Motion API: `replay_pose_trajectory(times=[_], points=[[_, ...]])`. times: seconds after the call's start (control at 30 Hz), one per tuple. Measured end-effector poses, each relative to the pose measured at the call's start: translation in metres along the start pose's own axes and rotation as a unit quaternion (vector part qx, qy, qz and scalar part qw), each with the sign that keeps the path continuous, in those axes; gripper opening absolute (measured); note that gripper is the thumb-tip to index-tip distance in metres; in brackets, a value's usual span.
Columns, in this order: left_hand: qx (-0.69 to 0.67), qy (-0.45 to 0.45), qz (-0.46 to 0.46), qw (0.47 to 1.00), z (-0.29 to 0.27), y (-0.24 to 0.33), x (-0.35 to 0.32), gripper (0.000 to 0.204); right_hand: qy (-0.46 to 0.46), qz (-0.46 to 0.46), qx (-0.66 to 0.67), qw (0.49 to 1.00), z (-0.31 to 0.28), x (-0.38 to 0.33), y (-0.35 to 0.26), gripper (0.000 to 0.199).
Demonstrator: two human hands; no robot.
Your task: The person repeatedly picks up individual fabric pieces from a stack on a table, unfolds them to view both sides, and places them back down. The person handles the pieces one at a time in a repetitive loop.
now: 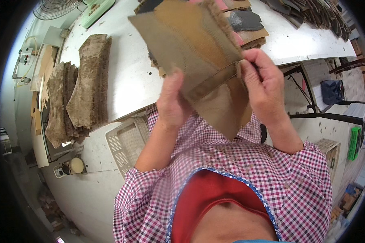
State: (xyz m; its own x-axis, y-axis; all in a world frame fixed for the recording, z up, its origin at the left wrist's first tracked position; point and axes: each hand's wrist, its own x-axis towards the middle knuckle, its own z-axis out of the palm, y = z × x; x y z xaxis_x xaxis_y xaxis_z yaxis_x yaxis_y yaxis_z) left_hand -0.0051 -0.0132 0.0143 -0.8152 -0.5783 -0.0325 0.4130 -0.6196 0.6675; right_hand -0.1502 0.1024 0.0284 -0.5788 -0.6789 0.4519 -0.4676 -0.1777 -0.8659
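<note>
Up in front of me is a stitched boot upper piece (pixel 198 48), olive-brown with a tan inset panel, a strap-like band across it and a furry edge. My right hand (pixel 265 83) pinches its right edge, thumb on top by the end of the band. On the other side my left hand (pixel 172 101), slightly blurred, is closed on the left edge with the thumb over the face. The piece hangs tilted above the table's front edge, its lower corner pointing toward my checked smock (pixel 231 162). My left fingers are hidden behind it.
Furry brown pieces (pixel 89 81) lie stacked on the white table (pixel 127 81) at left. Behind the held piece is another pile (pixel 247 22) with grey and pink parts. Dark pieces (pixel 312 16) are heaped at far right. A plastic crate (pixel 127 143) stands below the table.
</note>
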Motion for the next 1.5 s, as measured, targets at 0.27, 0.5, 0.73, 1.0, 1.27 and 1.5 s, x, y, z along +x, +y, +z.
replay_pose_trajectory(times=[0.27, 0.5, 0.73, 1.0, 1.27, 1.5], points=[[0.352, -0.002, -0.011, 0.936, 0.013, 0.009, -0.006, 0.047, 0.001, -0.045, -0.018, 0.999, -0.001, 0.012, -0.001, 0.005], [0.277, -0.003, 0.079, 0.958, -0.004, -0.005, -0.012, 0.046, -0.046, -0.008, -0.051, 0.998, -0.001, 0.016, 0.003, 0.003], [0.14, -0.106, -0.01, 0.984, -0.012, 0.016, -0.015, 0.055, -0.061, 0.004, -0.044, 0.997, -0.003, 0.025, 0.006, 0.006], [-0.082, 0.027, 0.061, 0.994, -0.035, 0.042, 0.024, 0.04, -0.151, -0.035, -0.002, 0.988, -0.003, 0.005, 0.009, 0.006], [-0.146, 0.027, 0.021, 0.989, -0.039, 0.029, 0.023, 0.038, -0.229, 0.083, -0.034, 0.969, -0.02, -0.003, 0.018, 0.021], [-0.173, -0.032, -0.027, 0.984, -0.027, 0.028, 0.008, 0.038, -0.201, 0.16, 0.235, 0.938, 0.011, 0.058, 0.03, 0.042]])
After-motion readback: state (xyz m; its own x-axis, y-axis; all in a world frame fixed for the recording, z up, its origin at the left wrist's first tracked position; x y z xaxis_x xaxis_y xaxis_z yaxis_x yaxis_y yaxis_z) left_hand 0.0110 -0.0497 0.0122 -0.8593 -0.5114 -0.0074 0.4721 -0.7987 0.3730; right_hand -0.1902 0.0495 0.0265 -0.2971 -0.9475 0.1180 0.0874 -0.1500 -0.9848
